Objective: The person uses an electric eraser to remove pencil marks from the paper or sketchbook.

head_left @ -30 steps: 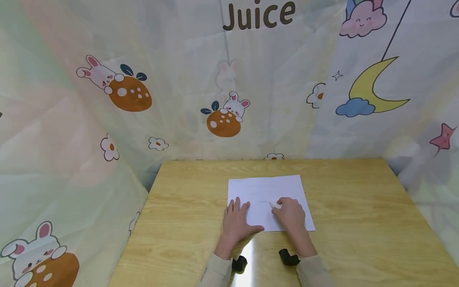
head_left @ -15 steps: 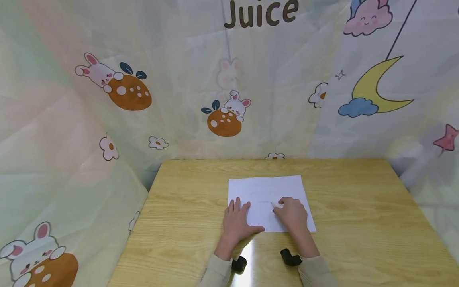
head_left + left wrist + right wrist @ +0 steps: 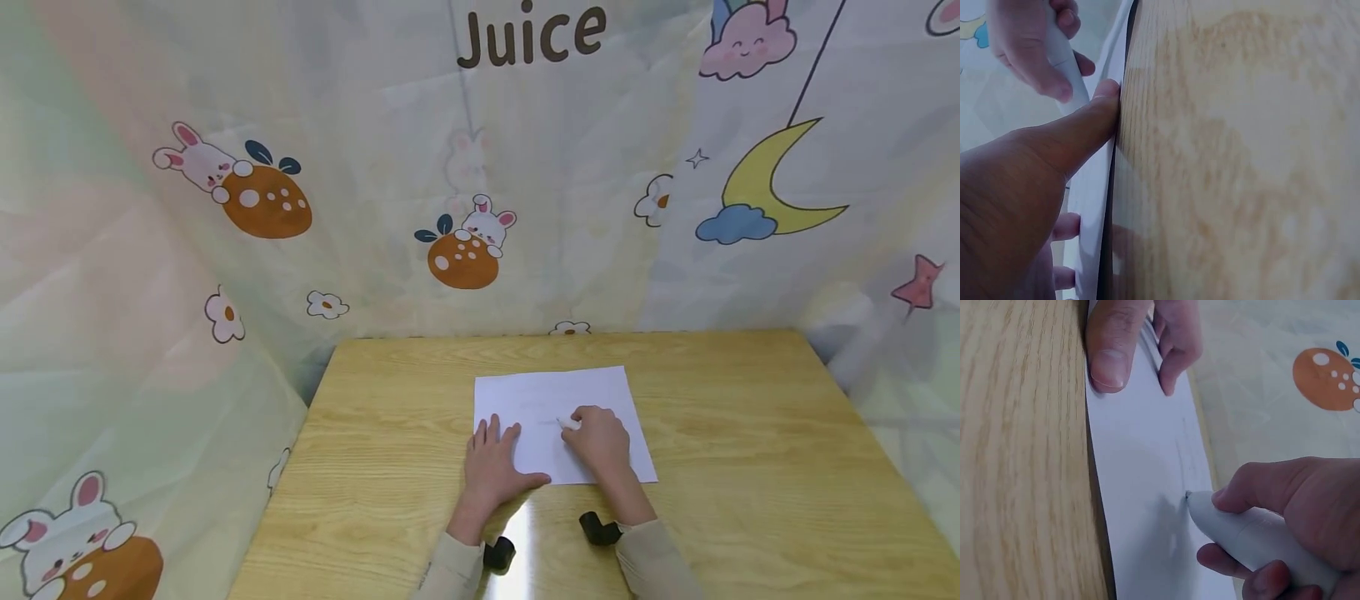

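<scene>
A white sheet of paper lies on the wooden table in the head view. My left hand rests on its left part, fingers spread and thumb along the near edge. On the right of the sheet, my right hand grips a thick white pen between thumb and curled fingers. The pen's dark tip meets the paper in the right wrist view, at the end of faint grey lines. In the left wrist view, the left thumb lies on the paper's edge with the pen just beyond it.
The wooden table extends around the paper on all sides. A cartoon-printed cloth hangs behind it and at both sides. Black wrist-worn pieces sit beside the sleeves.
The right hand and pen shift slightly right, then a little left and away along the paper. My left hand stays in place on the sheet. The head view sways slightly.
</scene>
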{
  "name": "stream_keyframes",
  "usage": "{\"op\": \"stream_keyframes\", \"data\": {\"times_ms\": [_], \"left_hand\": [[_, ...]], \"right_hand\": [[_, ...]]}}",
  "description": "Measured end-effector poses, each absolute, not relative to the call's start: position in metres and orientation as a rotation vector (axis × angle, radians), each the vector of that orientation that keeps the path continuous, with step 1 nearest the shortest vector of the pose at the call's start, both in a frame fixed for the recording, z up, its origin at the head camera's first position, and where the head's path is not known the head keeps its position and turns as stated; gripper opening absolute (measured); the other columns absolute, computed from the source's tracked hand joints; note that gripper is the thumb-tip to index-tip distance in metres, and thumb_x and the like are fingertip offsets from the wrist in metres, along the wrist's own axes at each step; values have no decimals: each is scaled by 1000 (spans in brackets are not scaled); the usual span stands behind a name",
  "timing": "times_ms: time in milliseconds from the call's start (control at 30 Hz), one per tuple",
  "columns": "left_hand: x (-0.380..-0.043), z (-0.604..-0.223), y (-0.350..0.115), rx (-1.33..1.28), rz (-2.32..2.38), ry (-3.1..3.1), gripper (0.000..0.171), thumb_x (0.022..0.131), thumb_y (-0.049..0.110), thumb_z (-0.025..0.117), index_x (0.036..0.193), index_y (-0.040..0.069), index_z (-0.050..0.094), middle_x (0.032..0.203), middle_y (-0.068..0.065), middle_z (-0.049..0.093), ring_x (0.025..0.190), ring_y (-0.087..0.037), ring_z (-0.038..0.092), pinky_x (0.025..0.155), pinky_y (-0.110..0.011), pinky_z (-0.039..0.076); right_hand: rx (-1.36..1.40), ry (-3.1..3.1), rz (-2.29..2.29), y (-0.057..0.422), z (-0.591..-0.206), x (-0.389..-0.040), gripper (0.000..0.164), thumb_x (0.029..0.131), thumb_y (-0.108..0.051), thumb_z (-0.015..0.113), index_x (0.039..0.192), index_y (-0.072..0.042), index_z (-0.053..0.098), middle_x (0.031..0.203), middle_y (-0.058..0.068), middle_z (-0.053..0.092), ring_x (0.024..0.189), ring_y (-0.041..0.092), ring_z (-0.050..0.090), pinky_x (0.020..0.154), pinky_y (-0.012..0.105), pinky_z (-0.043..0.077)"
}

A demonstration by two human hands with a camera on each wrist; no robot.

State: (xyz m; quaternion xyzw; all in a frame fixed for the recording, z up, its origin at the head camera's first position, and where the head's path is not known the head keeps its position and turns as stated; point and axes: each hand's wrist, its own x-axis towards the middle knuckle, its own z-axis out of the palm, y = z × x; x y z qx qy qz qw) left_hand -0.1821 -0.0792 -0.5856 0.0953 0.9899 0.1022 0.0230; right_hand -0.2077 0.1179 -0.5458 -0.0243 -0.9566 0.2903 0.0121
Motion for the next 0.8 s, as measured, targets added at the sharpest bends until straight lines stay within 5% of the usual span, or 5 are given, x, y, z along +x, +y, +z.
{"op": "stream_keyframes", "data": {"times_ms": [800], "left_hand": [[-177,-581,-82,290,305,3069,104,63,88,57,144,23,48,153,-20,31,140,-40,26,107,-55,29]], "right_hand": [[-80,-3003,912,113,-544,-202,22,72,-17,72,89,-3,73,79,9,68,60,22,58,49,41,47]]}}
